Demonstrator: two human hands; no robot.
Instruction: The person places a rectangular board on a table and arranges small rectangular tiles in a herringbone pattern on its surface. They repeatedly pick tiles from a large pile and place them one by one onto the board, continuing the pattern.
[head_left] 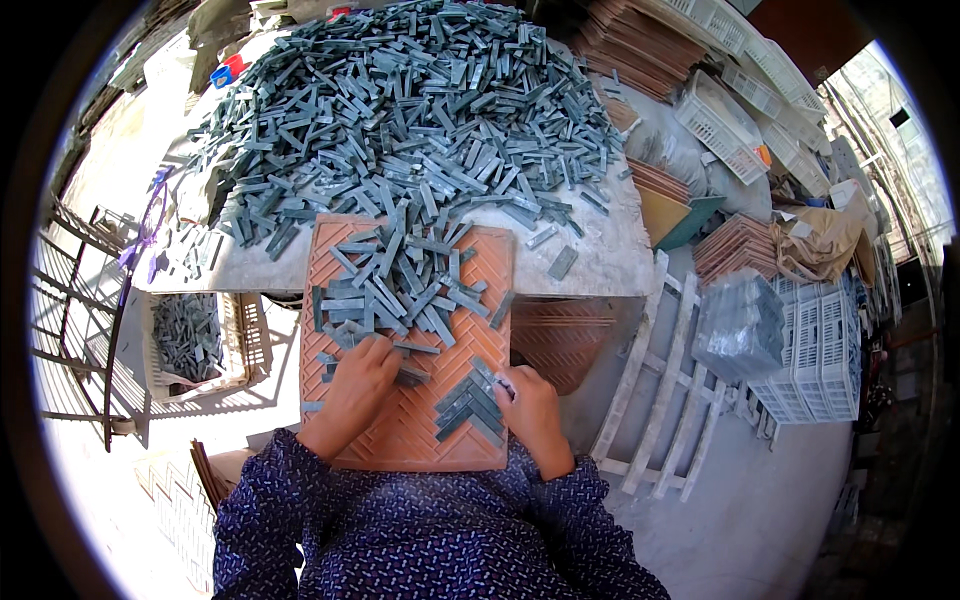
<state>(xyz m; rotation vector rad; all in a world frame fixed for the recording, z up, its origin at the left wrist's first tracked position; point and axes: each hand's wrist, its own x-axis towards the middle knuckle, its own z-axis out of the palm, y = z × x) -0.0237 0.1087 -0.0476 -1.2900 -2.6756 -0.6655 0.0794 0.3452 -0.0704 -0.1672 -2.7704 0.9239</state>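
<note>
An orange-brown tray (400, 445) with a herringbone pattern of ridged slots leans from the table edge toward my body. Loose grey-green stone strips (400, 270) are heaped on its upper half. Low on its right side, several strips (470, 410) lie fitted in a chevron. My left hand (362, 385) is over the tray's left middle, its fingers closed around strips that stick out beside the thumb. At the right edge, my right hand (532, 408) has its fingers pinched together by the chevron's upper end. Whatever sits between those fingertips is mostly hidden.
A large pile of stone strips (410, 110) covers the pale table (610, 250) behind the tray. A crate (240, 340) of strips stands below left. On the right are a whitish slatted rack (655, 390), white plastic crates (815, 350), a plastic-wrapped bundle (740, 325) and stacked brown trays (735, 248).
</note>
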